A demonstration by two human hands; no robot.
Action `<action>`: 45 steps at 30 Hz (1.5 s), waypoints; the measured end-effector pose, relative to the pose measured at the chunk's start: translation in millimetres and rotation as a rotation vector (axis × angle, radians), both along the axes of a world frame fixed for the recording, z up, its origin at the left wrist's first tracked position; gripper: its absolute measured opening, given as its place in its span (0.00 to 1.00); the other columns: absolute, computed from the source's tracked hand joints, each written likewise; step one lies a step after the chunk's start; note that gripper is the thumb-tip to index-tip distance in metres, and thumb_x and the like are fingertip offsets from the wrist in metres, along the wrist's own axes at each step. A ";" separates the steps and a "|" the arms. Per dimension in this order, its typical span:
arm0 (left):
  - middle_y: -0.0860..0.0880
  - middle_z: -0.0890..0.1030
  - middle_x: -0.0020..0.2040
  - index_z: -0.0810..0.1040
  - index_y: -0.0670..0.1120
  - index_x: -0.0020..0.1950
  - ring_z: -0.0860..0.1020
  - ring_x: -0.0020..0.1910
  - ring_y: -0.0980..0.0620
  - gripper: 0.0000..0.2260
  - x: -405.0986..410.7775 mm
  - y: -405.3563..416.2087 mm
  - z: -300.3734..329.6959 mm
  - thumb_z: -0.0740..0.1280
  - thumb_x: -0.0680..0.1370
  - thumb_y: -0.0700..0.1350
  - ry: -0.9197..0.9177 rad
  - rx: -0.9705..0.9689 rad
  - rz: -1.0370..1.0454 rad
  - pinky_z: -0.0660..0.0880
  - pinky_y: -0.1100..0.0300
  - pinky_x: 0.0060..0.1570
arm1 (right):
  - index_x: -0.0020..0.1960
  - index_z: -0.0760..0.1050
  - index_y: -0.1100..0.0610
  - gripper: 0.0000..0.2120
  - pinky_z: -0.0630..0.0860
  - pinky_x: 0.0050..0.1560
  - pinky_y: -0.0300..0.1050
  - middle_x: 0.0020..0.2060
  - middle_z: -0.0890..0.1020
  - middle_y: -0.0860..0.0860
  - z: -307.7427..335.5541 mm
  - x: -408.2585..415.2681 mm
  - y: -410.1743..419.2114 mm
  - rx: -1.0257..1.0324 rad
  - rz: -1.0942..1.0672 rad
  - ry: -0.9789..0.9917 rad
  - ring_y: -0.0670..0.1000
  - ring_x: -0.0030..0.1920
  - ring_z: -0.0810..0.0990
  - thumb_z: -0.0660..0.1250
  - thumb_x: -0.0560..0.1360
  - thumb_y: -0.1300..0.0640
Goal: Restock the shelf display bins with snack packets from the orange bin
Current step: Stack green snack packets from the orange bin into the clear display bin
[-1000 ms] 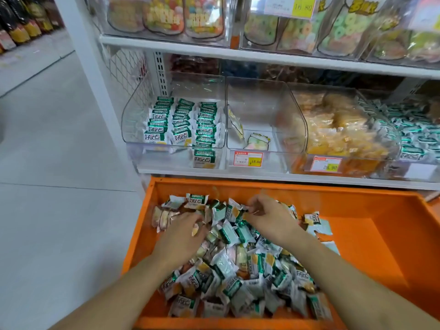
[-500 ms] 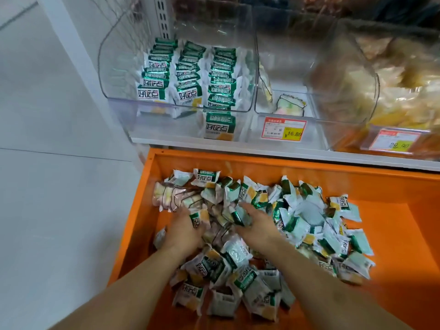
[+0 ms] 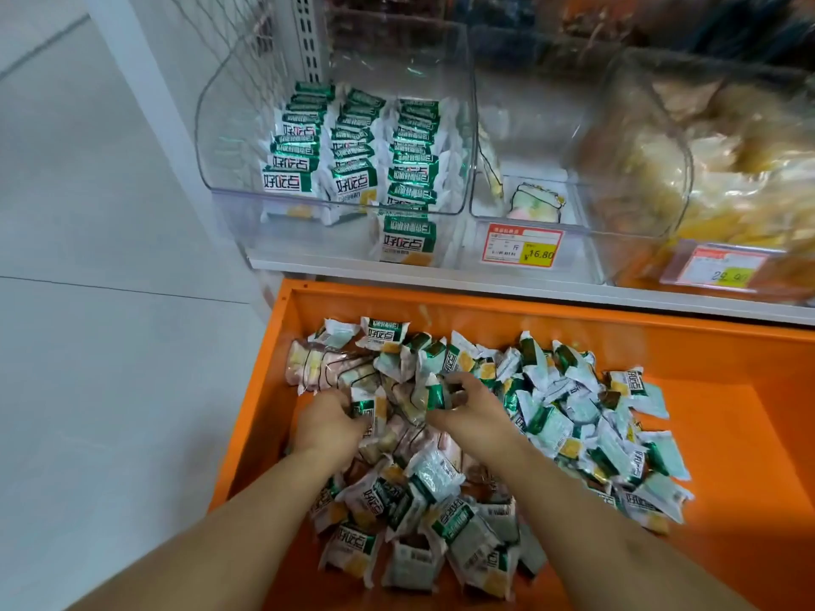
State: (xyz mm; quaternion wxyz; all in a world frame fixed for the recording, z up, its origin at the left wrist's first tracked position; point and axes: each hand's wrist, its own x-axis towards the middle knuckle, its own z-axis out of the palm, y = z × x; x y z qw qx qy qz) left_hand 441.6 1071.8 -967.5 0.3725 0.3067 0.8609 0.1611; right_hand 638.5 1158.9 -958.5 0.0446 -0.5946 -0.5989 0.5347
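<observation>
A heap of green-and-white snack packets point(image 3: 551, 416) fills the orange bin point(image 3: 727, 416) below the shelf. My left hand point(image 3: 328, 423) lies in the heap with its fingers curled round a green-and-white packet point(image 3: 366, 410). To its right my right hand point(image 3: 472, 405) pinches another green packet point(image 3: 436, 392) between thumb and fingers. On the shelf above, a clear display bin point(image 3: 229, 138) holds three neat rows of the same packets point(image 3: 353, 147). One packet point(image 3: 408, 240) stands in front of that bin.
A second clear bin point(image 3: 529, 125) to the right holds only a pastel packet point(image 3: 536, 202) and bears a price tag point(image 3: 522, 244). Further right a bin of yellow snacks point(image 3: 727, 169) stands. Pink pastel packets point(image 3: 317, 366) lie at the heap's left. Grey tiled floor point(image 3: 110, 346) lies left.
The view has dropped and moved closer to the orange bin. Both hands have come together in the heap's middle and closed on packets.
</observation>
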 end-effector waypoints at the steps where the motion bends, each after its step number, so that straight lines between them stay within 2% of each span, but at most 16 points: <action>1: 0.53 0.80 0.40 0.81 0.45 0.58 0.79 0.34 0.55 0.11 0.3 -2.6 3.7 0.74 0.79 0.48 -0.033 0.012 0.012 0.76 0.59 0.34 | 0.75 0.68 0.48 0.32 0.81 0.41 0.49 0.52 0.81 0.52 6.9 1.1 0.5 -0.032 -0.026 0.058 0.55 0.41 0.84 0.76 0.75 0.56; 4: 0.50 0.83 0.44 0.81 0.46 0.60 0.79 0.36 0.52 0.11 4.0 -9.8 28.3 0.74 0.79 0.47 -0.149 0.082 0.034 0.79 0.57 0.39 | 0.77 0.67 0.51 0.33 0.85 0.53 0.60 0.58 0.81 0.56 31.5 7.2 -1.1 -0.153 -0.151 0.281 0.61 0.49 0.88 0.73 0.76 0.62; 6: 0.43 0.84 0.52 0.81 0.44 0.60 0.80 0.44 0.49 0.14 6.4 -11.6 52.8 0.75 0.78 0.47 -0.235 0.156 0.032 0.81 0.50 0.51 | 0.76 0.69 0.52 0.31 0.85 0.53 0.63 0.50 0.78 0.55 51.9 12.0 -1.6 -0.198 -0.188 0.400 0.56 0.41 0.86 0.70 0.75 0.65; 7: 0.46 0.82 0.55 0.81 0.46 0.63 0.80 0.49 0.50 0.15 8.0 -10.7 70.1 0.75 0.78 0.48 -0.273 0.192 0.028 0.80 0.50 0.54 | 0.76 0.70 0.54 0.32 0.85 0.53 0.64 0.45 0.74 0.55 64.3 14.6 -1.6 -0.204 -0.193 0.436 0.54 0.37 0.81 0.70 0.73 0.65; 10: 0.55 0.79 0.56 0.77 0.53 0.64 0.81 0.53 0.51 0.15 11.9 -6.2 125.4 0.74 0.79 0.51 -0.376 0.300 0.006 0.81 0.48 0.58 | 0.72 0.73 0.61 0.36 0.85 0.50 0.60 0.47 0.75 0.64 111.4 21.7 -1.6 -0.208 -0.171 0.524 0.60 0.43 0.76 0.75 0.65 0.59; 12: 0.54 0.78 0.58 0.77 0.52 0.64 0.85 0.51 0.47 0.15 15.3 -5.8 162.1 0.74 0.79 0.52 -0.416 0.367 0.001 0.84 0.45 0.54 | 0.66 0.78 0.61 0.31 0.84 0.50 0.57 0.56 0.77 0.74 148.9 26.8 -10.3 -0.143 -0.118 0.536 0.63 0.49 0.77 0.76 0.65 0.55; 16: 0.51 0.76 0.65 0.76 0.49 0.67 0.88 0.43 0.40 0.16 16.3 -17.3 223.6 0.72 0.81 0.50 -0.550 0.416 -0.063 0.84 0.43 0.54 | 0.58 0.83 0.50 0.09 0.77 0.39 0.45 0.51 0.83 0.61 214.7 41.0 -30.8 0.046 -0.060 0.528 0.54 0.44 0.79 0.73 0.78 0.57; 19: 0.51 0.78 0.65 0.77 0.50 0.65 0.88 0.42 0.38 0.15 11.8 -33.6 246.5 0.74 0.80 0.51 -0.561 0.435 -0.082 0.83 0.43 0.56 | 0.58 0.84 0.54 0.08 0.78 0.36 0.44 0.48 0.80 0.57 242.0 49.0 -47.1 0.088 -0.116 0.604 0.53 0.41 0.79 0.72 0.80 0.60; 21: 0.50 0.78 0.65 0.77 0.50 0.66 0.88 0.41 0.40 0.16 9.9 -43.1 249.9 0.73 0.80 0.50 -0.564 0.434 -0.066 0.85 0.45 0.49 | 0.58 0.84 0.56 0.07 0.80 0.40 0.44 0.50 0.86 0.55 250.4 48.2 -59.3 0.103 -0.109 0.640 0.52 0.42 0.83 0.72 0.80 0.59; 23: 0.47 0.78 0.66 0.78 0.49 0.66 0.88 0.41 0.37 0.14 12.0 -48.6 250.2 0.71 0.82 0.49 -0.630 0.429 -0.035 0.85 0.46 0.44 | 0.58 0.83 0.54 0.07 0.78 0.42 0.46 0.46 0.88 0.51 246.9 43.0 -68.0 0.157 -0.092 0.602 0.51 0.42 0.82 0.73 0.80 0.57; 26: 0.40 0.84 0.61 0.80 0.47 0.64 0.86 0.47 0.33 0.11 16.0 -47.3 244.3 0.67 0.84 0.51 -0.764 0.431 -0.014 0.83 0.40 0.55 | 0.56 0.83 0.48 0.07 0.71 0.40 0.50 0.34 0.80 0.46 233.2 32.4 -73.3 0.270 -0.098 0.513 0.53 0.38 0.75 0.75 0.79 0.53; 29: 0.40 0.86 0.58 0.81 0.48 0.66 0.86 0.51 0.36 0.17 21.0 -41.8 235.5 0.71 0.81 0.55 -0.814 0.437 -0.068 0.82 0.41 0.56 | 0.54 0.84 0.44 0.07 0.70 0.34 0.43 0.38 0.77 0.49 216.7 19.2 -70.6 0.389 -0.128 0.457 0.49 0.36 0.73 0.77 0.76 0.50; 33: 0.45 0.88 0.53 0.77 0.53 0.66 0.87 0.51 0.42 0.27 22.3 -34.9 214.7 0.80 0.70 0.54 -0.653 0.389 -0.169 0.82 0.37 0.57 | 0.51 0.84 0.40 0.07 0.71 0.36 0.37 0.43 0.80 0.48 188.1 0.1 -62.1 0.489 -0.109 0.382 0.47 0.38 0.76 0.78 0.75 0.50; 37: 0.49 0.86 0.57 0.74 0.57 0.68 0.87 0.50 0.46 0.33 5.3 -22.5 182.6 0.83 0.67 0.59 -0.560 0.328 -0.148 0.83 0.40 0.56 | 0.54 0.81 0.45 0.03 0.75 0.40 0.39 0.46 0.84 0.48 158.6 -0.1 -40.4 0.383 -0.166 0.316 0.48 0.44 0.82 0.69 0.82 0.51; 40: 0.54 0.80 0.63 0.71 0.60 0.72 0.85 0.54 0.51 0.44 -7.8 -13.9 146.7 0.79 0.58 0.68 -0.439 0.275 -0.124 0.84 0.45 0.56 | 0.58 0.79 0.51 0.07 0.70 0.30 0.43 0.42 0.83 0.53 120.9 10.8 -15.1 0.285 -0.245 0.190 0.50 0.33 0.76 0.64 0.82 0.58; 45: 0.51 0.75 0.72 0.65 0.52 0.80 0.77 0.62 0.51 0.44 -6.3 -7.6 95.2 0.81 0.69 0.61 -0.458 0.224 -0.031 0.75 0.51 0.65 | 0.65 0.74 0.55 0.12 0.63 0.22 0.37 0.42 0.81 0.52 54.9 13.3 12.2 0.213 -0.185 0.000 0.44 0.22 0.69 0.65 0.83 0.61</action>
